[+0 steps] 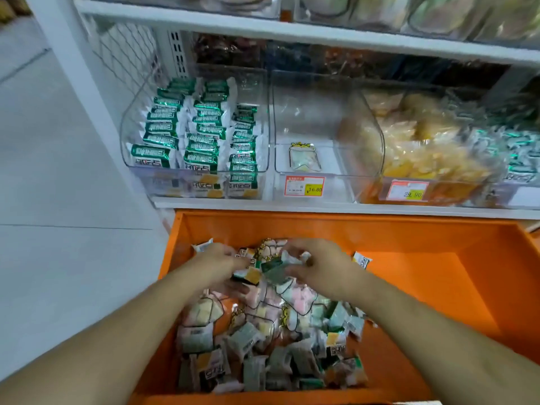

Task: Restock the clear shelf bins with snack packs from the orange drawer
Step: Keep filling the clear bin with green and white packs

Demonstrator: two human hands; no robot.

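Sorting through the snack packs point(263, 325) heaped in the orange drawer point(409, 241), my left hand point(217, 263) curls around packs at the heap's far edge, and my right hand point(317, 266) pinches a green pack point(273, 271). Its long axis is too blurred to tell. Above the drawer, the left bin point(140, 118) looks full; the middle bin point(330, 118) holds one pack point(304, 157), so most restocking remains.
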